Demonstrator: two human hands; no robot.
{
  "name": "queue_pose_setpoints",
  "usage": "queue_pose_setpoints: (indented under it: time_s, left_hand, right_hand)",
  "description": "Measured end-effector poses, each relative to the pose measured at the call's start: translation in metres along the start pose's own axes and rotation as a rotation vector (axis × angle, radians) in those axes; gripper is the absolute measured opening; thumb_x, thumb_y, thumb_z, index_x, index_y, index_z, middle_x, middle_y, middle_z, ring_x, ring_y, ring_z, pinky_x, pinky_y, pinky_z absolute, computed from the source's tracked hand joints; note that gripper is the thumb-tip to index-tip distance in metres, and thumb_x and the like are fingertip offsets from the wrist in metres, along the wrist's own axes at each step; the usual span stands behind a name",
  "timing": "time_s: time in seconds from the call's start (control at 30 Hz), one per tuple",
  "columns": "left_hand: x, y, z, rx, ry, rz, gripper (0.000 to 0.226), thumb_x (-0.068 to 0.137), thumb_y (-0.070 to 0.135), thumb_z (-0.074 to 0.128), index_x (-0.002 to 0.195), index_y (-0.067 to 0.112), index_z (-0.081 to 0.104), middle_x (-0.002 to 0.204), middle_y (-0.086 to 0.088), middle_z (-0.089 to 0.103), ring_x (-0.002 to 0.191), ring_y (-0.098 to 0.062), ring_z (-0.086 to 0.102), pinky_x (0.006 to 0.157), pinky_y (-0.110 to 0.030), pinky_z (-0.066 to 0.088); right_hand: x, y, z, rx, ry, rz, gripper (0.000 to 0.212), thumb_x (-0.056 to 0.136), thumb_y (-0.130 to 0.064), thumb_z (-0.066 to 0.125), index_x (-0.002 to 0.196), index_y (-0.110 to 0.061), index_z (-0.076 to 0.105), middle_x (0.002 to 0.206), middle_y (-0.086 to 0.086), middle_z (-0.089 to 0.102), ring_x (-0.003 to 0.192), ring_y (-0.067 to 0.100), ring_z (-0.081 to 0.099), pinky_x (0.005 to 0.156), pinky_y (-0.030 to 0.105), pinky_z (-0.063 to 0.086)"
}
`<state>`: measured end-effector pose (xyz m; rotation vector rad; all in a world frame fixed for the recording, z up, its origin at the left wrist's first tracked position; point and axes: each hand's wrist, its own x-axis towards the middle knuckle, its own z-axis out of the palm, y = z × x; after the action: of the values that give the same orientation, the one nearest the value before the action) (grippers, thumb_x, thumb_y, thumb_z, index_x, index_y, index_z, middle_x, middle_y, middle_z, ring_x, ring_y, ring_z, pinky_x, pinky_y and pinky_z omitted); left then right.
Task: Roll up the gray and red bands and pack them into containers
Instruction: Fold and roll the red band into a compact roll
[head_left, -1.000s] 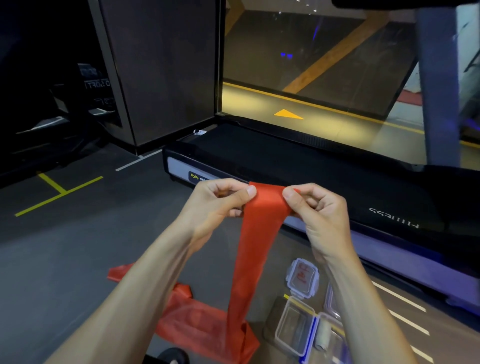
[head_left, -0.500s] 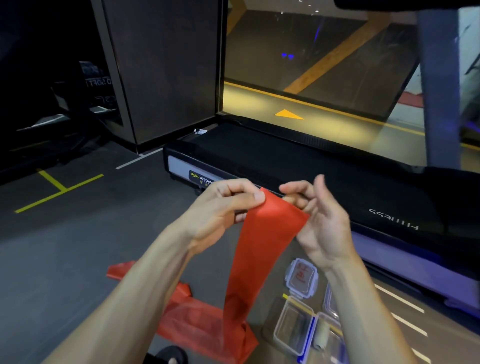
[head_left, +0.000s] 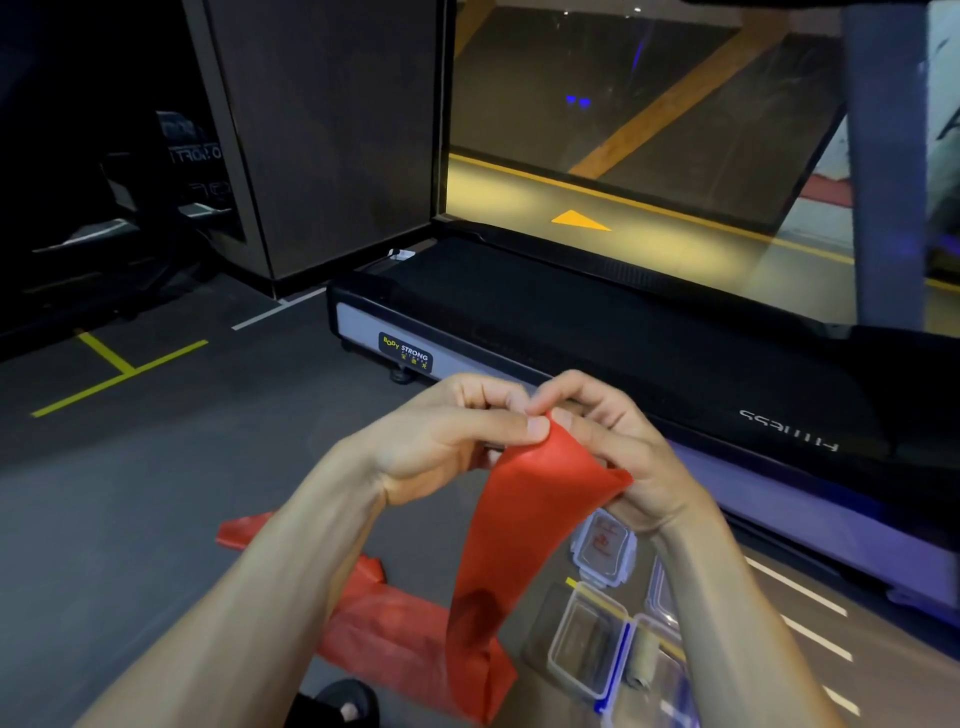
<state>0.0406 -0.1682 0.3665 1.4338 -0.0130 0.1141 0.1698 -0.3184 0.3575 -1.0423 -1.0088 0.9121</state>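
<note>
- Red band: long flat strip, its top end held up in front of the person, the rest hanging down to the floor and trailing in loose folds to the left behind the left forearm. The very tip of the band is hidden between the fingertips; whether any of it is rolled yet cannot be told.
- Left hand: fingers curled, thumb laid across the top edge of the red band, pinching it at the peak. The fingertips behind the band are out of sight.
- Right hand: fingers curled, pinching the same top end just beside the left thumb; the band's right edge drapes against the heel of this hand. The two hands touch at the fingertips.
- Clear container: open, rectangular, on the floor below the right forearm, near the band's lower end.
- Second container: just to the right of the first, with a blue edge, holding a pale gray roll; partly covered by the right forearm, so its full outline is not visible.
- Lid: clear, with clip tabs and a red mark that cannot be read, lying on the floor beyond the containers. Another clear piece to its right is mostly hidden by the forearm.
- Treadmill: black deck with a pale side rail, across the floor beyond the hands; its right end is cut off by the frame.
- Shoe: dark, at the bottom edge, partly cut off.
</note>
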Motion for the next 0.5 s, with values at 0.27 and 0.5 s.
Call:
queue_pose_setpoints:
  time_s: [0.27, 0.5]
  left_hand:
    - [0.004, -0.012, 0.001, 0.221, -0.025, 0.070, 0.015, 0.093, 0.023, 0.071, 0.094, 0.009, 0.075, 0.089, -0.016, 0.070, 0.083, -0.022, 0.064, 0.082, -0.038, 0.055]
    - [0.024, -0.048, 0.006, 0.679, 0.101, -0.011, 0.016, 0.087, 0.031, 0.081, 0.103, 0.026, 0.079, 0.078, 0.019, 0.070, 0.076, 0.018, 0.060, 0.070, -0.034, 0.060]
  right_hand:
    - [0.006, -0.008, -0.010, -0.069, 0.008, -0.153, 0.012, 0.092, -0.029, 0.073, 0.090, -0.018, 0.069, 0.097, 0.004, 0.055, 0.086, 0.015, 0.052, 0.079, 0.030, 0.044]
    - [0.014, -0.009, -0.007, 0.479, -0.192, -0.274, 0.007, 0.093, -0.019, 0.071, 0.097, -0.016, 0.066, 0.108, 0.005, 0.068, 0.109, 0.026, 0.066, 0.100, 0.050, 0.053]
